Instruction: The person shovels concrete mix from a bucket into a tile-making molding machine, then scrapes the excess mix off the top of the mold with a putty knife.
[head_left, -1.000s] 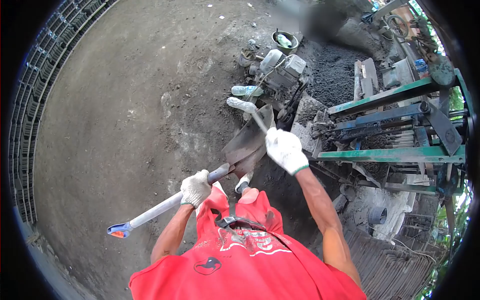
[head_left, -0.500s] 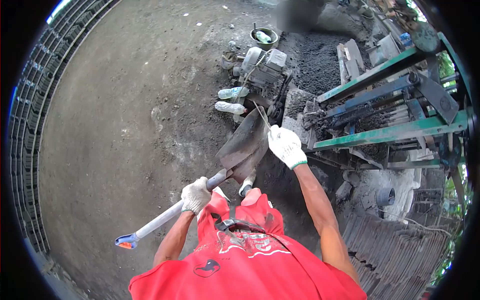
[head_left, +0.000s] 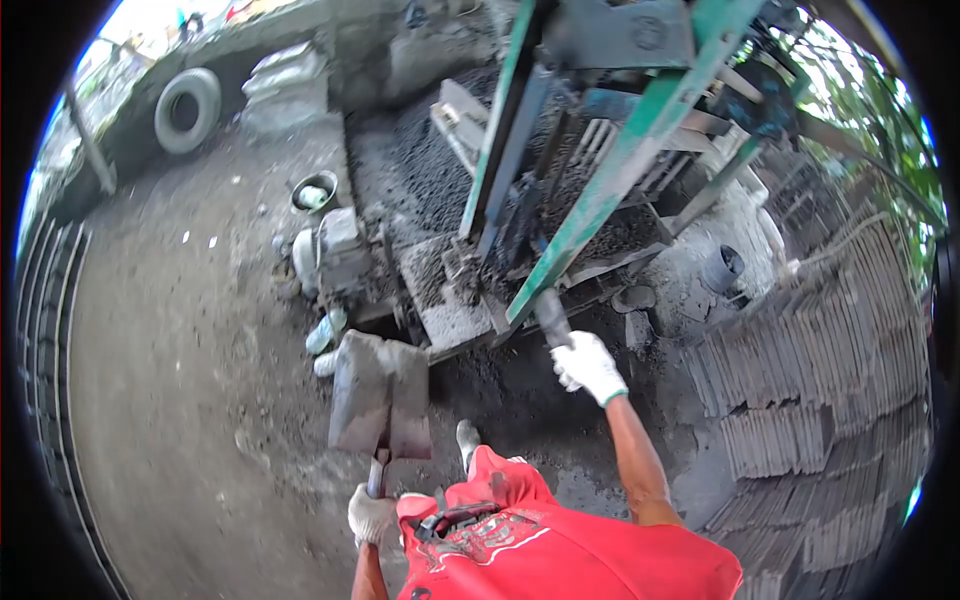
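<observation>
A shovel [head_left: 382, 400] is held upright in front of me, its broad, dirty metal blade uppermost. My left hand [head_left: 371, 514], in a white knit glove, is wrapped round its shaft just below the blade. My right hand [head_left: 590, 368], gloved too, has its fingers curled round a short grey bar [head_left: 552, 318], somewhat blurred. That bar's far end overlaps the lower end of a long green beam [head_left: 610, 195] on the machine. Whether the bar is fixed to the beam I cannot tell.
An electric motor [head_left: 325, 255] and plastic bottles [head_left: 326, 331] lie beyond the shovel. Behind them stands a bucket [head_left: 314, 191]. Dark granular material [head_left: 440, 150] is heaped behind the machine. Stacked thin slabs [head_left: 800, 350] fill the right side; a tyre [head_left: 188, 110] leans at the back wall.
My view has swung right, toward the machine. The shovel has gone from slanting to upright. My right hand has moved from beside the motor to the grey bar at the green beam.
</observation>
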